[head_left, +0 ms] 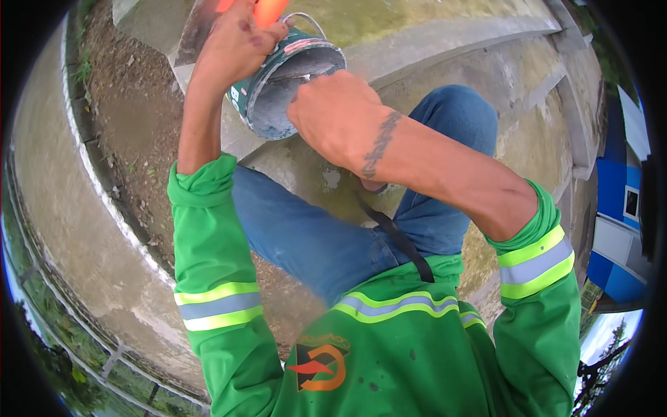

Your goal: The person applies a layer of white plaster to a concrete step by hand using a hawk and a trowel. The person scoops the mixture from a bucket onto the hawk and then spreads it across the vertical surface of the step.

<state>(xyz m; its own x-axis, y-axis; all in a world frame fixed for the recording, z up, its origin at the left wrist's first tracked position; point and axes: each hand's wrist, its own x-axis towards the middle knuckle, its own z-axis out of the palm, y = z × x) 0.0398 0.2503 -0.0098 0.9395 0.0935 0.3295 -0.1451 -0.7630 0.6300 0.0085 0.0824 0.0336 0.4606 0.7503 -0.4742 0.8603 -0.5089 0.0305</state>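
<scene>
A dark green bucket (241, 97) is tilted with its mouth toward me, its inside coated grey. My left hand (240, 45) is closed round a bright orange grip (269, 10) above the bucket. A flat greyish-brown plate (197, 33) shows beside that hand and looks like part of the same tool. One finger reaches to the bucket's side. At the bucket's mouth, my right hand (333, 115) is closed with its back toward me. Its fingertips are hidden, and so is whatever they grip. The wire handle (309, 19) stands up at the bucket's far side.
My jeans-clad legs (306, 229) are bent below the bucket. Concrete ledges (451, 48) run along the far and right side. To the left lies a strip of bare soil (132, 118), bordered by a white-edged kerb (104, 187). A blue and white structure (615, 208) stands far right.
</scene>
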